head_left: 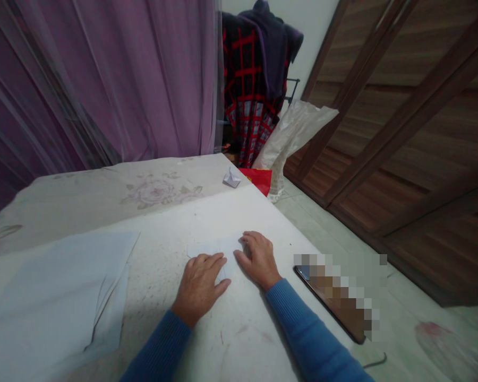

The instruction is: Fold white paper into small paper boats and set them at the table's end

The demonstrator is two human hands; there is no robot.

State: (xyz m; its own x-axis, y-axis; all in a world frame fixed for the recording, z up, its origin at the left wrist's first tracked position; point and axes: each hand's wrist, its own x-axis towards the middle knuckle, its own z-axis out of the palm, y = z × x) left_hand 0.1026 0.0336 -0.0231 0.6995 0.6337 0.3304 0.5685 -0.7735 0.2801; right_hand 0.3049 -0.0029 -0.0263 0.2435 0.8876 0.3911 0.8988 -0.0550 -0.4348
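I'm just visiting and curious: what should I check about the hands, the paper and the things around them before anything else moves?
1. Left hand at the small paper sheet: ok, fingers over its near side.
2. Right hand pressing the sheet: cannot tell; it is at the right end, but contact is unclear.
3. Sheet lying flat: cannot tell fully; the visible part looks flat, the hands cover the rest.
4. Larger papers apart from the hands: ok, off to the left.
5. Folded paper piece clear of the hands: ok, near the far corner.
6. Phone clear of the sheet: ok, beyond the right forearm.
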